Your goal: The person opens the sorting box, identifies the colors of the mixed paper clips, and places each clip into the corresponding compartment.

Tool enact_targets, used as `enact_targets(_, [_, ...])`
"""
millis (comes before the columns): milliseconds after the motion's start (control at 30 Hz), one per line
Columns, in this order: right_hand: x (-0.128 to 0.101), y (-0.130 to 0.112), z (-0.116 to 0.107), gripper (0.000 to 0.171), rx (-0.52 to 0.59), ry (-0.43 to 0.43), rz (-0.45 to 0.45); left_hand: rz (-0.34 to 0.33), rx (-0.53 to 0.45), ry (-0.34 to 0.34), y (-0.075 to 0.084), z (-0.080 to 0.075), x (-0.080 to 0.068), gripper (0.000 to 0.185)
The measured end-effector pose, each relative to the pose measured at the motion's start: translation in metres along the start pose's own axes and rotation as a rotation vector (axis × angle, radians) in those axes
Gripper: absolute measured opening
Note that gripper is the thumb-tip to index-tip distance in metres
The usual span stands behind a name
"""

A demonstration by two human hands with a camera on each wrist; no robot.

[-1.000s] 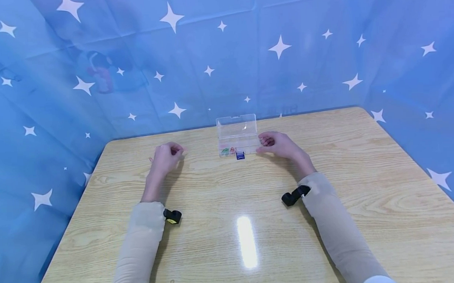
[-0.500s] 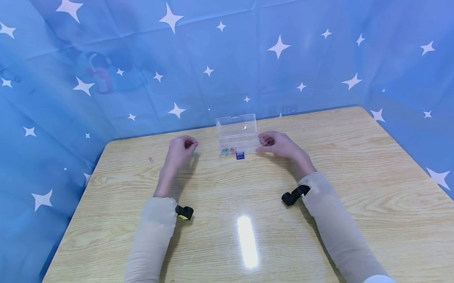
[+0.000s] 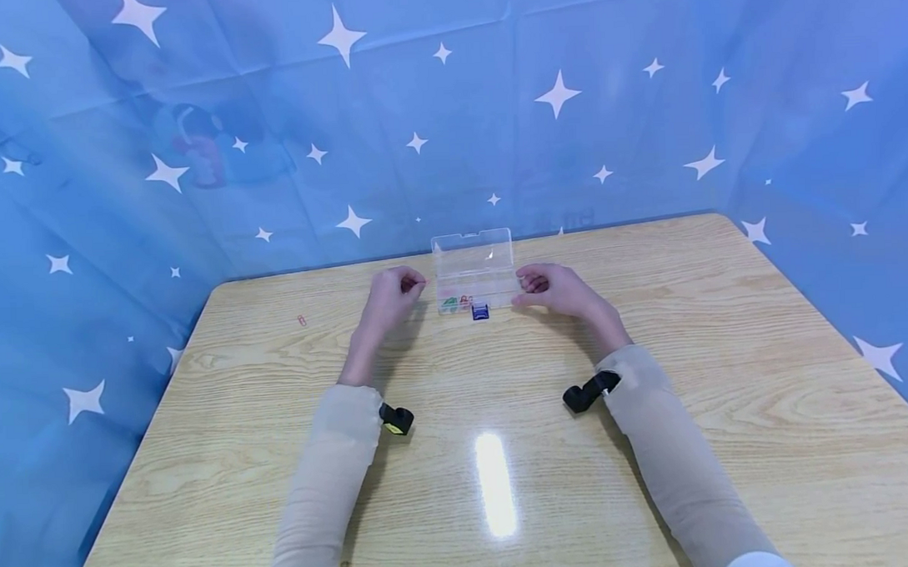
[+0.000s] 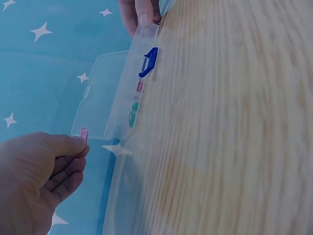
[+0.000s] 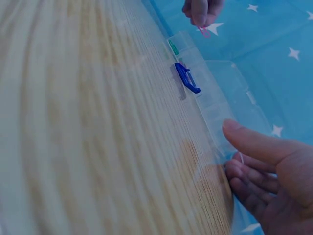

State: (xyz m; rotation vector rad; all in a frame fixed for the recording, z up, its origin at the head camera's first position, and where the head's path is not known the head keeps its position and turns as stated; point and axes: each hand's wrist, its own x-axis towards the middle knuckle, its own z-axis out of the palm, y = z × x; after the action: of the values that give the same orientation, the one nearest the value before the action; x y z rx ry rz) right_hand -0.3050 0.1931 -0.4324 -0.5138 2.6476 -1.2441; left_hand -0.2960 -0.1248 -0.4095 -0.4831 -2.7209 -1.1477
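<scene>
A clear plastic compartment box (image 3: 493,285) stands near the table's far edge, its lid (image 3: 473,252) raised at the back. My left hand (image 3: 396,300), just left of the box, pinches a pink paper clip (image 4: 84,135) between thumb and fingertips. My right hand (image 3: 559,290) holds the box's right end, thumb at the front rim and fingers curled at the end wall. Green paper clips (image 4: 132,115) lie in the leftmost compartment, with something red (image 4: 140,85) beside them. A blue plastic clasp (image 5: 186,78) sits on the box's front wall.
A red paper clip (image 3: 301,320) lies on the wooden table (image 3: 442,384) at the left. Behind the table's far edge hangs a blue cloth (image 3: 450,175) with white stars. Each sleeve bears a black wrist camera (image 3: 396,419).
My left hand has moved right, carrying the pink paper clip from near the loose clip to the box's left side. The right hand and the box have stayed put.
</scene>
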Motion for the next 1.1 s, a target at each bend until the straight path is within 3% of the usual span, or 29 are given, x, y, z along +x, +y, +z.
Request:
enact_targets(533, [-0.001, -0.002, -0.001, 0.064, -0.008, -0.006, 0.002, -0.014, -0.015, -0.03, 0.008, 0.019, 0.012, 0.011])
enact_targets(1100, [-0.001, -0.001, 0.0, 0.063, -0.004, -0.004, -0.003, -0.022, -0.071, -0.033, 0.005, 0.022, 0.011, 0.014])
